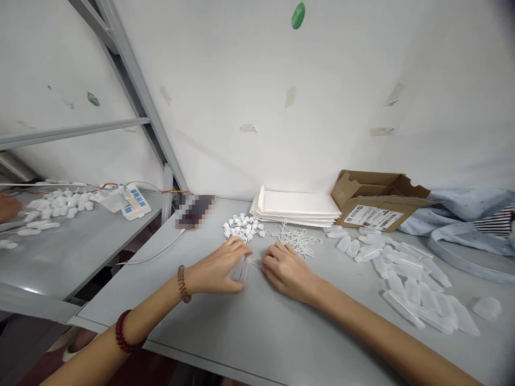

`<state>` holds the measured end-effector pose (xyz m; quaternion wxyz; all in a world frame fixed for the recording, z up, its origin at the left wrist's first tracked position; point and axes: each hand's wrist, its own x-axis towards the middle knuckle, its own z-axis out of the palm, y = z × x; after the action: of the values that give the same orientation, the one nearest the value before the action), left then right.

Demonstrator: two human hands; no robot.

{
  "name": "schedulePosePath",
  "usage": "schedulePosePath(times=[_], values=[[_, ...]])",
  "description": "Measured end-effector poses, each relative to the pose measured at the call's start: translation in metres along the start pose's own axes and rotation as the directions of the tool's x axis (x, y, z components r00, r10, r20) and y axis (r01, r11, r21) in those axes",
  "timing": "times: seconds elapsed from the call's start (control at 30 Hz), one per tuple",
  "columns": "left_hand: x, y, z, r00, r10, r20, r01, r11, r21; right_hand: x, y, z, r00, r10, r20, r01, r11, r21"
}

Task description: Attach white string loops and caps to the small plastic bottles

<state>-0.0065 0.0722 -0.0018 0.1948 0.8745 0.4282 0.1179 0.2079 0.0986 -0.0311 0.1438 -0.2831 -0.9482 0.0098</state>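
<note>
My left hand [223,267] is closed around a clear, tube-like plastic piece [241,269], held low over the grey table. Its palm side is hidden, so how many pieces lie in it is unclear. My right hand [286,271] is just to the right, fingers curled and pinched on the end of a thin white cord [256,262] that reaches toward the clear piece. Behind the hands lie a heap of small white caps [242,226] and a tangle of white cord loops [296,238].
Many translucent plastic sleeves [410,273] spread over the right side. A stack of white padded envelopes [300,205] and an open cardboard box [374,206] stand by the wall. Blue cloth [462,214] lies at far right. A power strip [134,203] and another person's hand [8,208] are at left.
</note>
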Motion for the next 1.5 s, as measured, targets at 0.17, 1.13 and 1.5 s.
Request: schedulePosePath(times=[0.17,1.13,1.5], values=[[0.004,0.009,-0.005,1.0,-0.014,-0.012,0.014,1.0,0.017,-0.019,0.017,-0.017,0.988,0.016,-0.151,-0.007,0.998,0.059],[0.104,0.061,0.071,0.932,0.07,-0.357,-0.006,0.984,0.175,-0.134,0.115,-0.08,0.765,0.644,-0.002,-0.644,0.764,0.049],[0.099,0.06,0.071,0.87,0.075,-0.487,-0.081,0.997,0.008,-0.13,0.11,-0.068,0.832,0.553,-0.027,-0.554,0.832,-0.021]])
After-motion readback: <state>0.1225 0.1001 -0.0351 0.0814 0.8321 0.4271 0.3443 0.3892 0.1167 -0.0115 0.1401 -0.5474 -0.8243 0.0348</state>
